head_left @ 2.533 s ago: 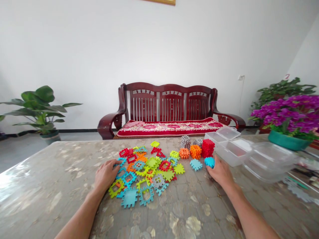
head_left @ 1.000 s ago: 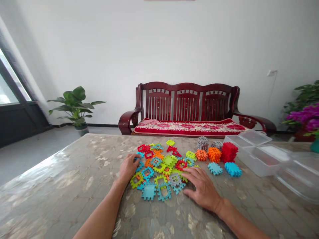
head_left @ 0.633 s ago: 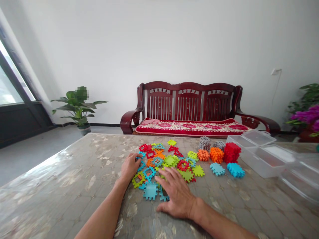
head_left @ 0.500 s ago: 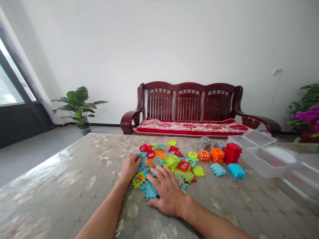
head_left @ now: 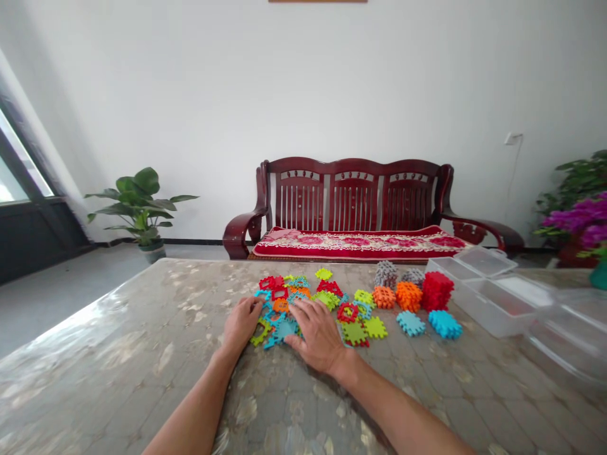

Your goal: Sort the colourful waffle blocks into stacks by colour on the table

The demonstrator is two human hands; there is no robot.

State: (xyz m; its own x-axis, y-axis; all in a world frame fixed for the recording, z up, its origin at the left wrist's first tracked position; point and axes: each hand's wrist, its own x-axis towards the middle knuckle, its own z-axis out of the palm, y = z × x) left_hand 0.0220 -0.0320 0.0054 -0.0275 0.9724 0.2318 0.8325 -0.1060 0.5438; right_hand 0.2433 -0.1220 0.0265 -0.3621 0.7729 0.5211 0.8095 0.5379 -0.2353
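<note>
A loose heap of toothed plastic tiles in red, orange, lime green and blue lies on the table. My right hand (head_left: 317, 335) lies palm down over the heap's near side, fingers spread and thumb out to the left. Beside its thumb is a light blue solid tile (head_left: 286, 330). At the heap's left edge rests my left hand (head_left: 243, 323), its fingers loosely bent and touching the blue tiles there. A lime green window tile (head_left: 260, 332) sits just right of that hand. Tiles under my right palm are hidden.
Right of the heap stand sorted stacks of tiles: red (head_left: 437, 291), orange (head_left: 408, 296), blue (head_left: 444, 324) and grey (head_left: 386, 274). Clear plastic boxes (head_left: 497, 309) with raised lids are farther right. A wooden bench (head_left: 358, 189) stands beyond the patterned table (head_left: 118, 354).
My right hand has moved forward over the heap, and the light blue solid tile has shifted away from me into the other tiles. My left hand has hardly moved. The view has shifted slightly.
</note>
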